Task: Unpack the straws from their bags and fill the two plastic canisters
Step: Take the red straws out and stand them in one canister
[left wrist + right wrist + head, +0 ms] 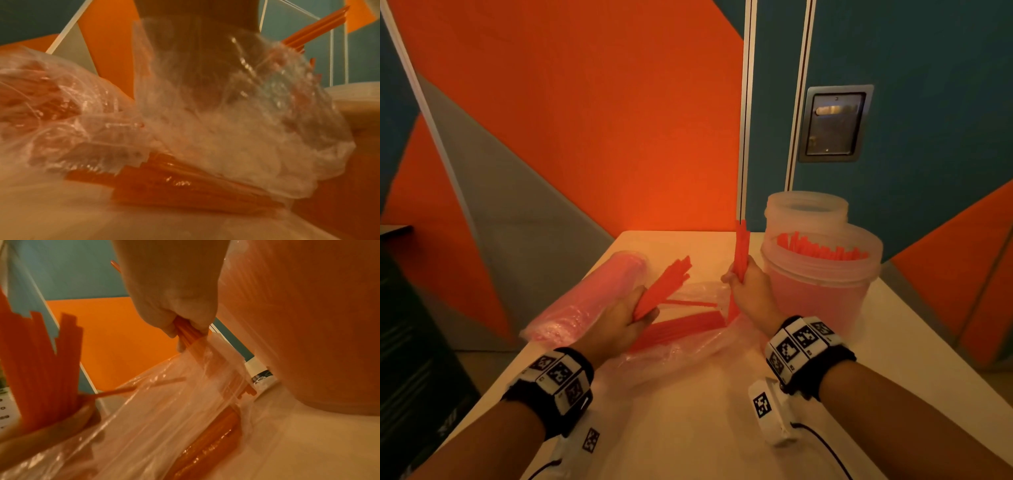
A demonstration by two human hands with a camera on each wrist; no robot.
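Red straws in both hands – open bag (688,346) on the surface (722,428).
Left hand (619,322) fingers clenched round a slanted bunch (664,286); right hand (750,291) grasps an upright bunch (741,246) beside the part-filled canister (822,274).

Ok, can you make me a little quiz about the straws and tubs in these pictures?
1. True or false: the right hand holds its bundle of straws upright.
2. Which holds straws already: A) the near canister, B) the far canister?
3. Fill in: the left hand grips a ____ of red straws above the open bag.

Key: 1 true; 2 A; 3 bundle.
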